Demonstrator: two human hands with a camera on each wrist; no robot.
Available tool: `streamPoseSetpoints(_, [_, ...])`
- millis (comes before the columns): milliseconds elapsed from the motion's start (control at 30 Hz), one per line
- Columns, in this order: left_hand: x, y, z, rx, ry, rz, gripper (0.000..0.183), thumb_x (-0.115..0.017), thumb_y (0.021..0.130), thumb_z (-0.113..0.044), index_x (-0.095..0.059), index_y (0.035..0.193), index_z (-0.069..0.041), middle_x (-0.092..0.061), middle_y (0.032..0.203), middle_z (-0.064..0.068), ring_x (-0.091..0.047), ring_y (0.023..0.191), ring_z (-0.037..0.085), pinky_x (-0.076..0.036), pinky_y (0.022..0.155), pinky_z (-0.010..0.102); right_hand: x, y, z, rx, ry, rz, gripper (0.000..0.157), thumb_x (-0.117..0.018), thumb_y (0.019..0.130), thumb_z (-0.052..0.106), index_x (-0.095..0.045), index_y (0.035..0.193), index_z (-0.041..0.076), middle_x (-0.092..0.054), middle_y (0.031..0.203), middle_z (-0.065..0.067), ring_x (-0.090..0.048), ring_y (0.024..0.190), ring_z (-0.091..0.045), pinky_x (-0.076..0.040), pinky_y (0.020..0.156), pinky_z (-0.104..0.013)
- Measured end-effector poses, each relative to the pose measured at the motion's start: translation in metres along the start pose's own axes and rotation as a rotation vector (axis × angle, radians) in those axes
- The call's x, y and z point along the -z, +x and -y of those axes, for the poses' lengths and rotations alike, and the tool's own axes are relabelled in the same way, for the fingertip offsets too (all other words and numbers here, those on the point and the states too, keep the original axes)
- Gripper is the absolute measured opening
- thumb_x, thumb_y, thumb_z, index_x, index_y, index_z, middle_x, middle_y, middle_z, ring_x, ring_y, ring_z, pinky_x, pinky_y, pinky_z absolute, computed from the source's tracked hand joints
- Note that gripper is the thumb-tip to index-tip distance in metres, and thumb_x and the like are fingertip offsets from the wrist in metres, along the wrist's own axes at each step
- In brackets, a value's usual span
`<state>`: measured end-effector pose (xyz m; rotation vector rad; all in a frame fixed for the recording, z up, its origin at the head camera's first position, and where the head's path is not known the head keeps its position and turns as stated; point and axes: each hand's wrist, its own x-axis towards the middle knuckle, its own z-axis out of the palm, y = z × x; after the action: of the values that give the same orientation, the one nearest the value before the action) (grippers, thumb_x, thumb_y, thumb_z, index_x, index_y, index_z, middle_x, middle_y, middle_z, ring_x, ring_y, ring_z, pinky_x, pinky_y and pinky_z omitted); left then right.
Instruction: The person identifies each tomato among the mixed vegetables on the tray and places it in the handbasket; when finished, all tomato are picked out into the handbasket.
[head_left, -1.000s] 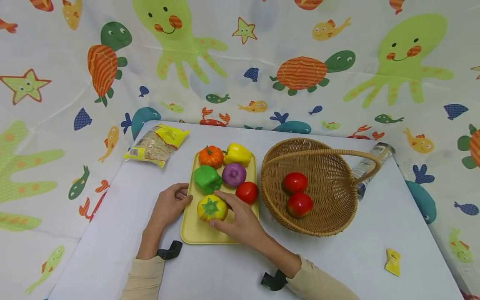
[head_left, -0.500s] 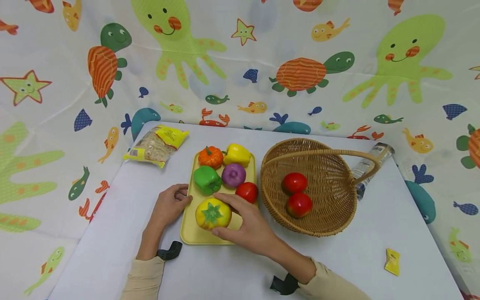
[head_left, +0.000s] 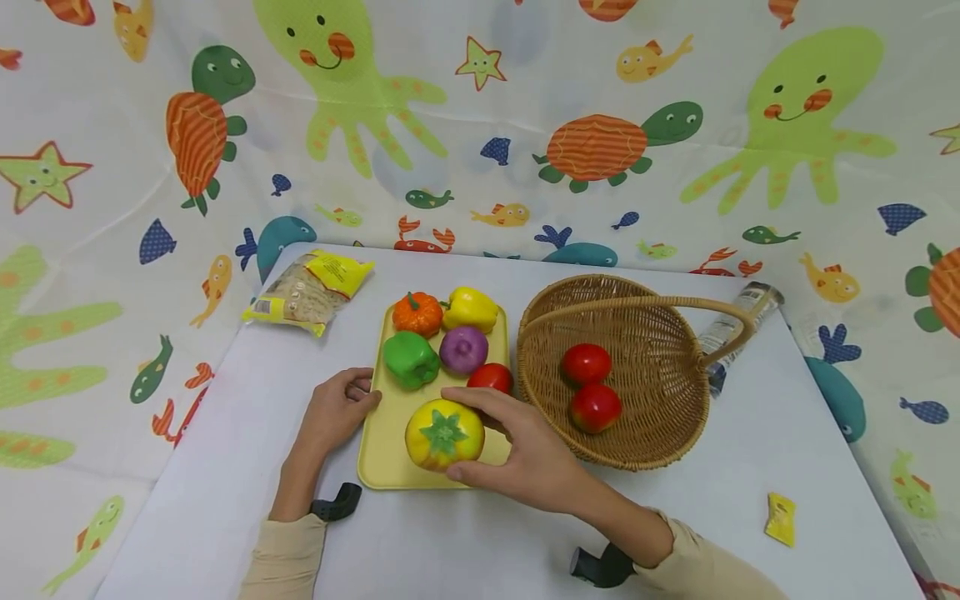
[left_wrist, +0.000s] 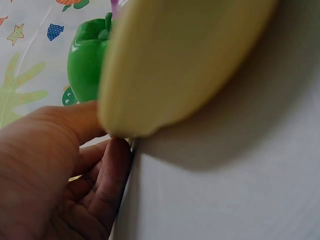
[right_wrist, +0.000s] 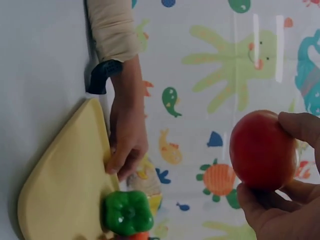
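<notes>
With twelve o'clock taken as the far end of the tray (head_left: 382, 475) in the head view, the fruit (head_left: 445, 435) is held over that tray at about six o'clock by the right hand (head_left: 528, 454); its yellow top is turned up, and its red underside is shown in the right wrist view with no support beneath it. It is gripped from its three o'clock side only, one finger being laid at about one o'clock and the thumb at about five, so that the fingers are spread no wider than the fruit. The tray's rim is pinched at nine o'clock by the left hand (head_left: 337, 404), whose thumb and fingers are brought close together there. The fruit could be dropped if the grip were loosened, since a smooth, round skin is likely to slip. The tomato (head_left: 491, 377), at about one o'clock from the fruit, is partly hidden by the right hand; it could be knocked if that hand were swept too low, and the onion (head_left: 463, 350) might then be pushed as well. The tray might be tipped if its rim were raised by the left hand. Between two and three o'clock from the fruit, two red fruits (head_left: 596, 407) are held in the basket (head_left: 663, 400); its handle (head_left: 705, 304) or rim could be caught by a wrist passed carelessly over it.
</notes>
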<state>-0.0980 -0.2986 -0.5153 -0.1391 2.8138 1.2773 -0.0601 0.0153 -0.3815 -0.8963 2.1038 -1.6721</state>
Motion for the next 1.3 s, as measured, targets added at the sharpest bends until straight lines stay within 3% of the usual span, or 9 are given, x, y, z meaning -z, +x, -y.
streamPoseSetpoints(533, [0.000, 0.000, 0.002, 0.002, -0.007, -0.004, 0.044, -0.067, 0.092, -0.022, -0.060, 0.130, -0.001, -0.064, 0.101, 0.006, -0.061, 0.087, 0.018, -0.049, 0.076, 0.038, 0.042, -0.020, 0.022, 0.009, -0.105, -0.019, 0.066, -0.082, 0.083, 0.023, -0.053, 0.142, 0.028, -0.052, 0.138, 0.009, -0.054, 0.120, -0.014, -0.046, 0.097, -0.034])
streamPoseSetpoints(833, [-0.001, 0.000, 0.002, -0.002, -0.011, -0.006, 0.043, -0.068, 0.092, -0.022, -0.060, 0.129, -0.001, -0.064, 0.100, 0.006, -0.060, 0.086, 0.017, -0.049, 0.076, 0.037, 0.066, -0.029, 0.023, -0.002, -0.129, -0.039, 0.066, -0.083, 0.082, 0.018, -0.053, 0.141, 0.024, -0.052, 0.138, 0.006, -0.055, 0.119, -0.016, -0.047, 0.096, -0.035])
streamPoseSetpoints(1300, [-0.001, 0.000, 0.002, -0.003, -0.015, -0.007, 0.044, -0.068, 0.092, -0.023, -0.060, 0.129, -0.001, -0.064, 0.101, 0.006, -0.060, 0.086, 0.018, -0.049, 0.076, 0.038, 0.110, -0.028, 0.009, -0.018, -0.164, 0.020, 0.066, -0.082, 0.082, 0.009, -0.054, 0.141, 0.018, -0.054, 0.137, 0.005, -0.053, 0.120, -0.018, -0.046, 0.097, -0.034])
